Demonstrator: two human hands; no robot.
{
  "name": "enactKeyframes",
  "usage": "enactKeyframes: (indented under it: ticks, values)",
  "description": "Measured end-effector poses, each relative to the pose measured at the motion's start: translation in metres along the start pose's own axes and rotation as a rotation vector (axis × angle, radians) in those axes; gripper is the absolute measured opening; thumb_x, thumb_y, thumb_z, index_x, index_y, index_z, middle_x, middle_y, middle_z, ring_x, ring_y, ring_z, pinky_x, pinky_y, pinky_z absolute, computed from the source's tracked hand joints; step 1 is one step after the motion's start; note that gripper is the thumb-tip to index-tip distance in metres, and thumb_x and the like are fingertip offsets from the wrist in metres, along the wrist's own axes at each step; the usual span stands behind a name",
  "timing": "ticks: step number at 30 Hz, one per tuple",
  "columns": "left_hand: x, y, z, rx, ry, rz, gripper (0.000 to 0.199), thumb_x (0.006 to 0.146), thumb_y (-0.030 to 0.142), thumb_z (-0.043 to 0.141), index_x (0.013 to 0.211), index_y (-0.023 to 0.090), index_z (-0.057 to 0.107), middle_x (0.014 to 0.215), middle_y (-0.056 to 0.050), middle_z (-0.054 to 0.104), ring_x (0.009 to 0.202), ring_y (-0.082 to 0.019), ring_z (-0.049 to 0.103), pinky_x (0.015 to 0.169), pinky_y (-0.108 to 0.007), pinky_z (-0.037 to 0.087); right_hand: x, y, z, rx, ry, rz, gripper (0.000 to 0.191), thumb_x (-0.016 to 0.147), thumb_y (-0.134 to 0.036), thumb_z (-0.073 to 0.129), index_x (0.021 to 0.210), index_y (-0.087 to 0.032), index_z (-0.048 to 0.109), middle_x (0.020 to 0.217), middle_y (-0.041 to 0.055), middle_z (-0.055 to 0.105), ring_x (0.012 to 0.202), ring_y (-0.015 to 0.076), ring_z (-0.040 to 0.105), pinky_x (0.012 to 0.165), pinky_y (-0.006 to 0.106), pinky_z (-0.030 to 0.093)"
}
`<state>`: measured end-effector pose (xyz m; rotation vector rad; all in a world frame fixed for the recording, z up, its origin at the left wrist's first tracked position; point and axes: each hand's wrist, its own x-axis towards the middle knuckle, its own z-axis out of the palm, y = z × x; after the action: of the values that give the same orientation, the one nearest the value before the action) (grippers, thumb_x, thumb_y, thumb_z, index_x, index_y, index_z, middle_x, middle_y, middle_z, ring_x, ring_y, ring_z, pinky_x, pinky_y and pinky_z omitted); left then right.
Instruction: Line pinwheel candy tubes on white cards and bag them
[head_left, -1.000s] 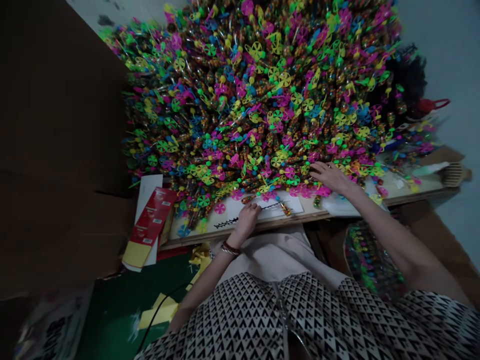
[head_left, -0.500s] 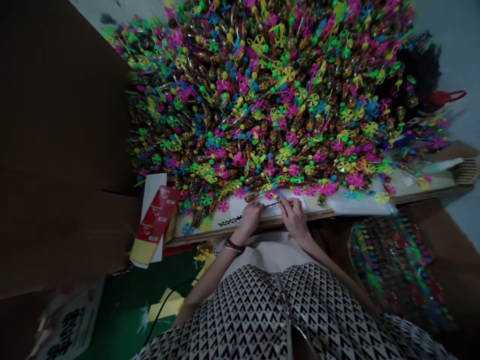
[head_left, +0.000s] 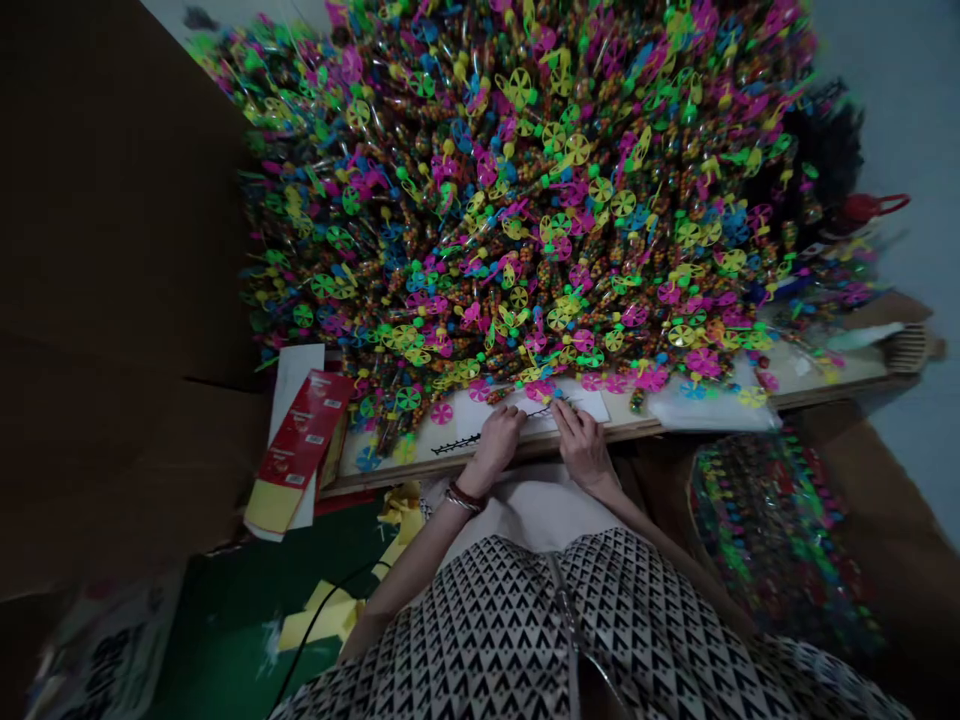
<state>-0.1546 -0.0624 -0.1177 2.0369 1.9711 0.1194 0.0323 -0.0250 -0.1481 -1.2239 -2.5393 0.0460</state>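
A thin black strip with short prongs [head_left: 454, 445] lies over white paper at the table's front edge. Its left part sticks out beyond my left hand [head_left: 500, 440], whose fingers are curled closed around it. Between my two hands another stretch of the strip shows. My right hand [head_left: 583, 445] has its fingertips together on the strip's right part, partly covering it. Right behind my fingers begins a big heap of clear tubes [head_left: 487, 220] filled with small coloured balls, topped with pink, yellow, green and blue pinwheel pieces.
Red printed cards [head_left: 304, 425] lean at the table's left end beside a cardboard box [head_left: 127, 250]. Clear plastic bags [head_left: 712, 408] lie to the right, with a brush [head_left: 904, 347] farther along. Below right is a bag of packed tubes [head_left: 780, 540]. Yellow paper scraps [head_left: 326, 615] litter the green floor.
My right hand has shifted slightly and turned, its fingers now flatter and stretched farther over the strip. My left hand keeps its place on the strip. The view has moved a little.
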Motion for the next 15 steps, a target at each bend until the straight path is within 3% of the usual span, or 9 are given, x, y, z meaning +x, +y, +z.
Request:
enactKeyframes:
  ticks: [3, 8, 15]
  values:
    - [0.0005, 0.0, -0.0019, 0.014, -0.009, 0.019, 0.019, 0.093, 0.014, 0.043, 0.097, 0.015, 0.061, 0.093, -0.009, 0.063, 0.092, -0.022, 0.055, 0.082, -0.032, 0.045, -0.0017, -0.0041, 0.0025, -0.028, 0.034, -0.002, 0.055, 0.095, -0.015, 0.036, 0.149, -0.026, 0.032, 0.144, 0.0031, 0.048, 0.11, 0.0265, 0.047, 0.087, 0.042, 0.034]
    - [0.0008, -0.0018, -0.0023, 0.003, -0.001, 0.027, 0.018, 0.092, 0.012, 0.044, 0.096, 0.015, 0.062, 0.091, -0.009, 0.063, 0.089, -0.022, 0.055, 0.081, -0.031, 0.045, -0.0035, -0.0048, -0.0013, -0.039, -0.017, -0.005, 0.058, 0.095, -0.014, 0.037, 0.151, -0.027, 0.026, 0.146, 0.0042, 0.044, 0.117, 0.0274, 0.046, 0.084, 0.042, 0.033]
    - [0.0021, -0.0042, 0.0045, -0.007, 0.028, 0.048, 0.018, 0.092, 0.011, 0.045, 0.094, 0.014, 0.062, 0.088, -0.009, 0.063, 0.087, -0.021, 0.056, 0.081, -0.03, 0.045, -0.0028, -0.0043, -0.0007, -0.047, -0.005, -0.028, 0.055, 0.095, -0.014, 0.036, 0.149, -0.026, 0.03, 0.146, 0.0061, 0.044, 0.125, 0.0277, 0.041, 0.09, 0.045, 0.032]
